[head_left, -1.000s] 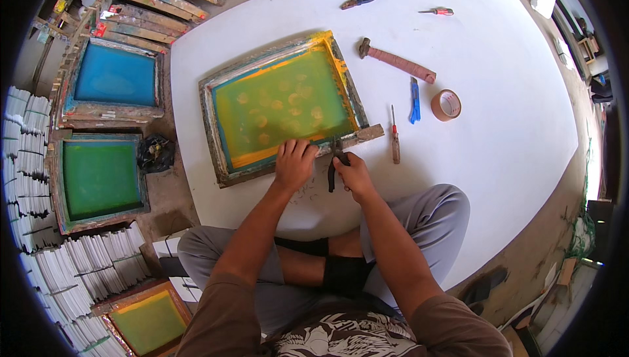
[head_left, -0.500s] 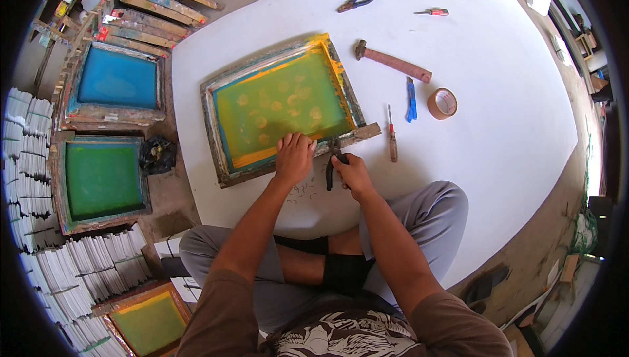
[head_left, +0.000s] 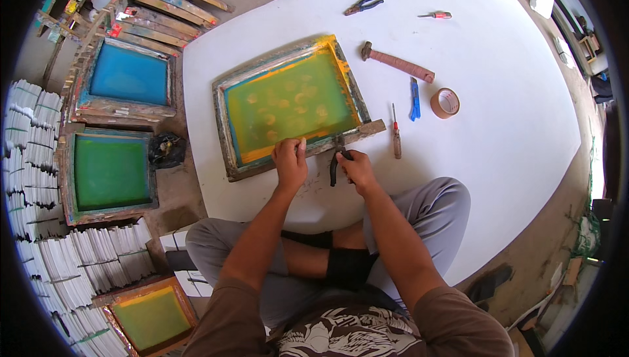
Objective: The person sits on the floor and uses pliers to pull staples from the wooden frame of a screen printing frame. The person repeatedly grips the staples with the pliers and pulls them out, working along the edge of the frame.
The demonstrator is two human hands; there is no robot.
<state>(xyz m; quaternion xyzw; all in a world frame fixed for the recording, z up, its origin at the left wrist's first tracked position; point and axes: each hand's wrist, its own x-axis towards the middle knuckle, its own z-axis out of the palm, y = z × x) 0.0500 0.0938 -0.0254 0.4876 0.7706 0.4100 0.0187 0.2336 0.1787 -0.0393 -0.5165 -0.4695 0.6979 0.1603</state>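
Observation:
A screen printing frame (head_left: 229, 131) with a worn wooden border and yellow-green mesh lies on the white surface before me. At its near edge my left hand (head_left: 290, 162) is closed, its curled fingers on the border. My right hand (head_left: 357, 170) grips the black handles of a pair of pliers (head_left: 333, 172). The pliers' jaws meet the near border close to a wooden strip (head_left: 367, 131), which juts past the frame's right corner. Small thin bits (head_left: 308, 188), perhaps staples, are scattered below the frame.
Right of the frame lie a hammer (head_left: 400, 65), a blue cutter knife (head_left: 415, 99), a tape roll (head_left: 445, 103) and a screwdriver (head_left: 396, 133). Farther off are other pliers (head_left: 363, 5) and a red-handled screwdriver (head_left: 436, 14). Blue (head_left: 130, 72) and green (head_left: 111, 170) screens stand left, beside paper stacks (head_left: 98, 259).
My left hand has curled more and its thumb is now raised at the frame's edge. The pliers stay at nearly the same spot on the border. The whole view has shifted slightly.

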